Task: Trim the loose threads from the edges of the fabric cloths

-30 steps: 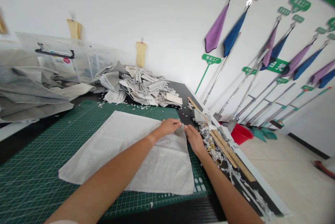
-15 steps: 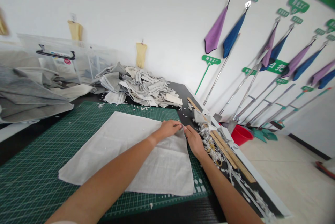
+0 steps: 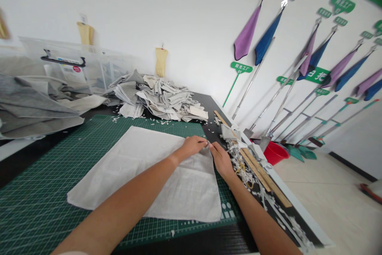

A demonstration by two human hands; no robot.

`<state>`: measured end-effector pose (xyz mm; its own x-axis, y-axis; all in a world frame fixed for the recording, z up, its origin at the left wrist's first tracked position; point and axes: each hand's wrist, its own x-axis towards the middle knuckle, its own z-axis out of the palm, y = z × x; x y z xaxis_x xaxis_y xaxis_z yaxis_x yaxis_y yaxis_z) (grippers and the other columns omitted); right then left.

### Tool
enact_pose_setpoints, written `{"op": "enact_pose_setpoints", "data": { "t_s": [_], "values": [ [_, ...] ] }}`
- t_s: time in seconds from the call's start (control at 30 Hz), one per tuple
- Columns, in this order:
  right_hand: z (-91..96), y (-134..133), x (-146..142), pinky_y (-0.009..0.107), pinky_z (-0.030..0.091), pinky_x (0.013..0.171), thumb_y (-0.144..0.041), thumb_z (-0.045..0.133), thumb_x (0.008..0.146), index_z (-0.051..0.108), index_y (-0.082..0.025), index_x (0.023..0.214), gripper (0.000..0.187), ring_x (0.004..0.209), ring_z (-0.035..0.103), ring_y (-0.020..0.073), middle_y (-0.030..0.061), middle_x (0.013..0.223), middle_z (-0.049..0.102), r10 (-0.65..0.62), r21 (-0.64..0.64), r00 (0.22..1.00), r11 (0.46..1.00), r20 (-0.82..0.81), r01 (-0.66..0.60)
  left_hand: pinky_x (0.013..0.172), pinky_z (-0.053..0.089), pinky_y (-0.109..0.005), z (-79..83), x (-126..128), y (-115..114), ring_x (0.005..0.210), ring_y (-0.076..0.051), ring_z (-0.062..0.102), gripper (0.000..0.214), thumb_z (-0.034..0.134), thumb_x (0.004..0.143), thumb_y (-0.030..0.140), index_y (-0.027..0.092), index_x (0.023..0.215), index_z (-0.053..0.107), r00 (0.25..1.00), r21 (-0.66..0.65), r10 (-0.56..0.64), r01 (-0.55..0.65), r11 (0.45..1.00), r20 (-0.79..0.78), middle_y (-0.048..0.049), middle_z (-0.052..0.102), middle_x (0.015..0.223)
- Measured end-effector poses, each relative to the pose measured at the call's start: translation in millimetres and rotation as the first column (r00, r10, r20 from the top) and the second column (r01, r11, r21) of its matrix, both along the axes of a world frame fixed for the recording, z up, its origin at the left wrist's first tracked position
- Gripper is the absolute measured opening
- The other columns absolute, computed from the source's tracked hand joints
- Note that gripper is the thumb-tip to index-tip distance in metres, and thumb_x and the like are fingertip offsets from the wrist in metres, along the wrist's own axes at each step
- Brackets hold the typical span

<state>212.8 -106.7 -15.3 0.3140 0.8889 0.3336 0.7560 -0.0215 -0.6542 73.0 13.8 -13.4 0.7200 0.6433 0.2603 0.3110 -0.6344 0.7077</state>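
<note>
A pale grey square of cloth (image 3: 143, 171) lies flat on a green cutting mat (image 3: 44, 191). My left hand (image 3: 193, 146) rests on the cloth's far right corner, its fingers closed in a pinch on the cloth's edge. Right beside it my right hand (image 3: 221, 158) pinches the same corner from the right side, its fingertips touching the left hand's.
A heap of grey cloth pieces (image 3: 158, 100) lies at the back of the mat. Folded grey fabric (image 3: 32, 108) sits at the left. A wooden ruler (image 3: 253, 165) and white cloth trimmings (image 3: 238, 159) line the table's right edge. A red bucket (image 3: 274, 152) stands on the floor below.
Both hands stay at the cloth's far right corner. The fingertips have drawn slightly closer together, and the corner is bunched a little more.
</note>
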Motion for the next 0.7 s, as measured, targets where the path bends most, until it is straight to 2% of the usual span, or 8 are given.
{"op": "enact_pose_setpoints", "data": {
  "t_s": [0.43,0.7],
  "values": [
    [-2.1,1.2,0.8,0.025,0.031,0.062,-0.055,0.036,0.100,0.048,-0.023,0.077,0.041,0.066,0.051,0.0168,-0.0027,0.068,0.050,0.000,0.001,0.999,1.000,0.037,0.000,0.084,0.046,-0.023,0.9,-1.9,-2.7,0.098,-0.019,0.068,0.035,0.048,0.093,0.042,0.026,0.095,0.079,0.999,-0.015,0.022,-0.022,1.000,0.030,0.0021,0.078,0.099],
    [-3.0,2.0,0.6,0.026,0.034,0.065,-0.055,0.036,0.100,0.049,-0.023,0.076,0.041,0.068,0.053,0.0171,-0.0020,0.070,0.053,-0.003,0.030,1.000,1.000,-0.001,0.003,0.090,0.047,-0.025,-1.2,0.7,-1.6,0.104,-0.020,0.068,0.033,0.050,0.093,0.044,0.029,0.100,0.079,0.999,-0.052,0.037,-0.035,0.998,0.036,0.0024,0.078,0.106]
  ]
}}
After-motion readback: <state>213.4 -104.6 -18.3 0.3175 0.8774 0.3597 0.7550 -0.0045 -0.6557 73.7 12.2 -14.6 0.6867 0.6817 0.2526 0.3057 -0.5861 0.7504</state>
